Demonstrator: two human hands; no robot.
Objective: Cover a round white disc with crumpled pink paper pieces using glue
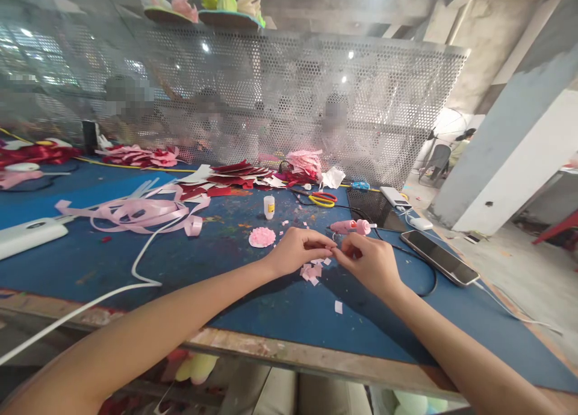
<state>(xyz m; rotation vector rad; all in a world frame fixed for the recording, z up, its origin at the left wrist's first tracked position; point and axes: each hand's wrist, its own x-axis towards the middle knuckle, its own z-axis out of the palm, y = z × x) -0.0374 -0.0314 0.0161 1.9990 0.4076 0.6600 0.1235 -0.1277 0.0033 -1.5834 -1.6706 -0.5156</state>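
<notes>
My left hand and my right hand meet fingertip to fingertip above the blue table. Both are closed in a pinch; whatever sits between the fingers is too small to make out. Just below them lies a small heap of cut pink ribbon pieces, and one more pale piece rests nearer to me. Left of my left hand is a round pink ruffled piece on a pale base. Behind it stands a small white bottle with a yellow label. A pink glue gun lies just beyond my right hand.
Loose pink ribbon and a white power strip lie to the left. Red and white strips and scissors are at the back, before a perforated metal screen. A phone with cables lies at right.
</notes>
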